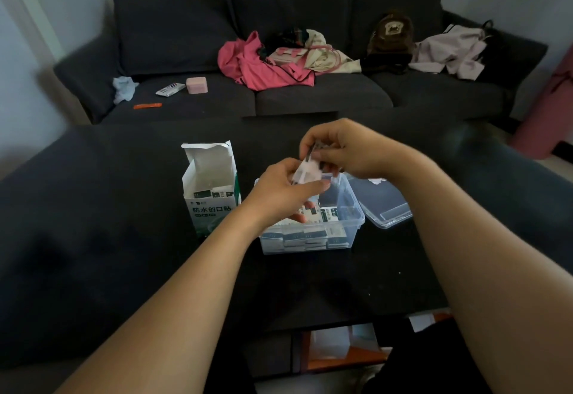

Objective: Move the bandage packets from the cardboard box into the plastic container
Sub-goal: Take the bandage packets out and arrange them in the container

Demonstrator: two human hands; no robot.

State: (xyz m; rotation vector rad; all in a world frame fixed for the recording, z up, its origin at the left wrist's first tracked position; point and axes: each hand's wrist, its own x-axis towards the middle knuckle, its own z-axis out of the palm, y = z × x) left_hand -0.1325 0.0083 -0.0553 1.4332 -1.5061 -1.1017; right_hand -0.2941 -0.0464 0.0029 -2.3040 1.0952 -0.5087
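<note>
My left hand and right hand both pinch a blurred bunch of bandage packets above the plastic container, long axis roughly upright, count unclear. One cardboard box stands open on the left, one lid on the right.

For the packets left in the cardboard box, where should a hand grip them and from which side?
Pinch the packets' top edges, coming straight down through the box's open top. They stand low inside tall walls with the flap raised at the back, so the sides are blocked. Both hands are busy, so either would likely have to free up first.
</note>
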